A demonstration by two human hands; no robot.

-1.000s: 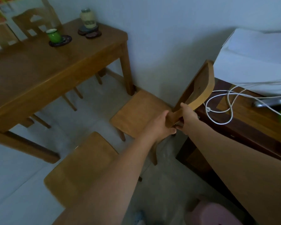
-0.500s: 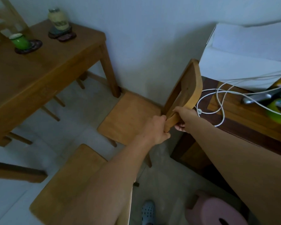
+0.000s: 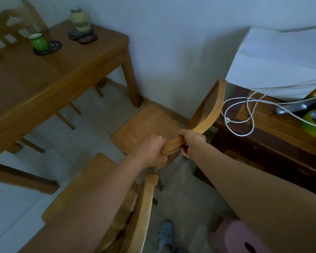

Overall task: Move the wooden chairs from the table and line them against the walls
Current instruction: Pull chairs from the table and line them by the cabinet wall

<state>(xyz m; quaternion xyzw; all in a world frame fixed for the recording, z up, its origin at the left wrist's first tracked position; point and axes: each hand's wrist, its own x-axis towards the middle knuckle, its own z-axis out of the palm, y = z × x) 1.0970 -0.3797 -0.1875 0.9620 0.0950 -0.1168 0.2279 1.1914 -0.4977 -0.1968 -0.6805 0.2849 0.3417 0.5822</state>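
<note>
1. The wooden chair you are holding is light, honey-coloured wood with a flat square seat and a curved top rail on its back. It stands on the tiled floor in the room corner, its seat's far edge close to the white wall and its back turned toward the dark cabinet on your right.
2. Your left hand is closed in a fist around the near end of the top rail, fingers wrapped under it.
3. Your right hand is clamped on the same rail just beyond the left one, thumb over the top; the two hands sit almost touching.
4. A second wooden chair of the same colour stands nearer to you, partly under your left forearm, its back rail beside the first chair's near leg.
5. The dining table fills the left side, its corner leg near the first chair's seat; a green cup and a pale jar sit on coasters near its far edge.
6. A white cable loops over the cabinet's top edge.
7. A pink stool stands at the bottom right.
</note>
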